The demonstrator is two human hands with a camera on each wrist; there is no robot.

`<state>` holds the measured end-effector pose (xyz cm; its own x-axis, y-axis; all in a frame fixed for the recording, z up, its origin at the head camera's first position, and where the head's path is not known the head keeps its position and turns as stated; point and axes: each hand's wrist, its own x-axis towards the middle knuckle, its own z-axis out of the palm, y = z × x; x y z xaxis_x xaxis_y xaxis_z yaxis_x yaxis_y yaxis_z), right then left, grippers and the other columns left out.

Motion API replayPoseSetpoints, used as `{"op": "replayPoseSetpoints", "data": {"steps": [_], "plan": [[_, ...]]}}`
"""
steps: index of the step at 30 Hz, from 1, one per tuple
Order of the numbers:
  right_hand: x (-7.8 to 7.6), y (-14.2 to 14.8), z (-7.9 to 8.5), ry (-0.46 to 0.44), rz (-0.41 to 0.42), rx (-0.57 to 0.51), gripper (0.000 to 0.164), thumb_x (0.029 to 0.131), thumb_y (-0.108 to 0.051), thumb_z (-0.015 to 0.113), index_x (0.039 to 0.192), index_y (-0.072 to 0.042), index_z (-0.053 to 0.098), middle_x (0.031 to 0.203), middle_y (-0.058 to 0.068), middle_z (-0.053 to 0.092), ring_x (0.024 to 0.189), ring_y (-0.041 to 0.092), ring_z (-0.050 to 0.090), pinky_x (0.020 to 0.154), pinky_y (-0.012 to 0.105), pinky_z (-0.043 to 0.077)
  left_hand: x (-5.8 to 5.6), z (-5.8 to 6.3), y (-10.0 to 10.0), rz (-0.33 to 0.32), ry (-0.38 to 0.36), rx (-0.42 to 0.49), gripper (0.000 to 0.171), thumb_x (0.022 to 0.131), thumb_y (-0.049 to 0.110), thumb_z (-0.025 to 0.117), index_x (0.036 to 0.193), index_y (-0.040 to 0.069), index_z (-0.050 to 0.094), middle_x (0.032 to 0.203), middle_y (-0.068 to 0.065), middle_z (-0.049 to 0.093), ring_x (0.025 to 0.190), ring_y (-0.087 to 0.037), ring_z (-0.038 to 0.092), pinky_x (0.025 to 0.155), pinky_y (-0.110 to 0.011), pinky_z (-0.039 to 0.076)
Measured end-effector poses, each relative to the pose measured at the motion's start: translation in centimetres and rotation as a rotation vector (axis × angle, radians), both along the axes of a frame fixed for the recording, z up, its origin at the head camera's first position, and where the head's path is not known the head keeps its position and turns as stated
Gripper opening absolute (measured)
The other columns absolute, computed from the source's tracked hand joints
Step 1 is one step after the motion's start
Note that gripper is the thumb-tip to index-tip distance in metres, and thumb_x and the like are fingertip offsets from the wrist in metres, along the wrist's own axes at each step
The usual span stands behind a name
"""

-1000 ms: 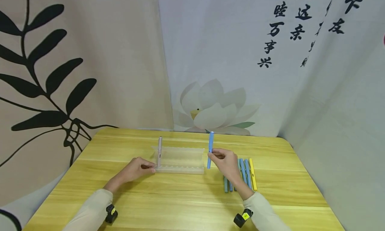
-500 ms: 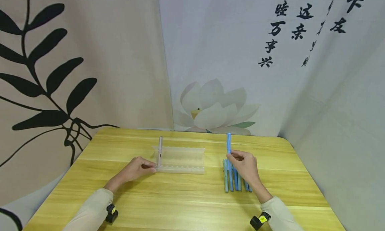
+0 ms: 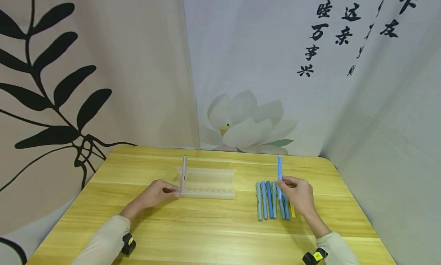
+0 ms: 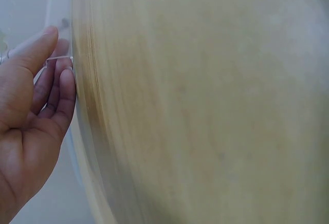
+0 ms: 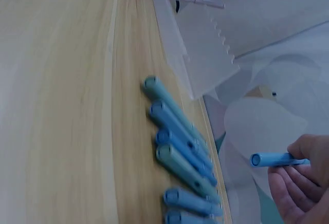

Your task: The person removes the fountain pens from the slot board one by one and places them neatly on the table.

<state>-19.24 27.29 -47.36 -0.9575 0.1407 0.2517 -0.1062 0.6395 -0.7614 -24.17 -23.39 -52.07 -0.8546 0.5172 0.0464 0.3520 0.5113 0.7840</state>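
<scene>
My left hand (image 3: 159, 194) pinches the near left corner of a clear plastic pen stand (image 3: 210, 195), as the left wrist view also shows with thumb and fingertips on its edge. One pale pinkish pen (image 3: 184, 171) stands upright at the left end of this stand. Between thumb and fingers, my right hand (image 3: 300, 195) holds a light blue pen (image 3: 280, 167) upright, raised over the right part of a row of pens (image 3: 269, 200). That row lies side by side on the table in green and blue shades. A yellow pen (image 3: 293, 210) at its right end is partly hidden by my hand.
The wooden table (image 3: 213, 234) reaches back to a fabric backdrop (image 3: 144, 85) with plant, lotus and writing prints. Another backdrop panel (image 3: 396, 123) closes the right side. Bare tabletop lies between the stand and the pen row.
My right hand has moved rightward with the light blue pen, from beside the stand to over the pen row, uncovering the row's left pens. My left hand stays on the stand's corner.
</scene>
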Motion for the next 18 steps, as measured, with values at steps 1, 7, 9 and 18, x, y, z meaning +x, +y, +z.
{"op": "replayPoseSetpoints", "data": {"steps": [1, 7, 9, 18], "plan": [[0.1, 0.4, 0.0, -0.004, -0.008, 0.009, 0.032, 0.096, -0.028, 0.074, 0.116, -0.004, 0.077, 0.098, 0.011, 0.078, 0.082, 0.015, 0.073, 0.064, 0.023, 0.055, 0.0, 0.0, 0.0, 0.0, 0.0, 0.0, 0.029, 0.097, 0.023, 0.073, 0.116, 0.003, 0.077, 0.107, -0.007, 0.077, 0.078, -0.008, 0.063, 0.068, -0.024, 0.055], [0.4, 2.6, -0.4, -0.013, -0.065, 0.079, 0.031, 0.094, -0.028, 0.076, 0.115, -0.005, 0.078, 0.097, 0.011, 0.079, 0.084, 0.022, 0.076, 0.067, 0.026, 0.058, 0.0, -0.1, 0.0, 0.001, -0.003, 0.008, 0.028, 0.097, 0.024, 0.073, 0.116, 0.003, 0.077, 0.107, -0.007, 0.077, 0.079, -0.009, 0.064, 0.069, -0.025, 0.055], [0.5, 3.2, -0.5, -0.017, -0.076, 0.097, 0.031, 0.094, -0.028, 0.076, 0.115, -0.004, 0.078, 0.097, 0.011, 0.079, 0.084, 0.023, 0.076, 0.067, 0.027, 0.058, 0.0, 0.0, 0.0, 0.004, -0.002, 0.006, 0.029, 0.097, 0.024, 0.073, 0.116, 0.003, 0.077, 0.108, -0.008, 0.077, 0.079, -0.009, 0.064, 0.069, -0.025, 0.055], [1.2, 4.7, -1.0, -0.124, -0.113, 0.109, 0.032, 0.095, -0.025, 0.075, 0.114, 0.0, 0.076, 0.098, 0.014, 0.078, 0.083, 0.024, 0.074, 0.063, 0.026, 0.054, -0.1, -0.1, 0.0, 0.006, -0.001, 0.006, 0.03, 0.097, 0.025, 0.073, 0.117, 0.003, 0.077, 0.108, -0.008, 0.077, 0.081, -0.008, 0.066, 0.07, -0.025, 0.056]]}}
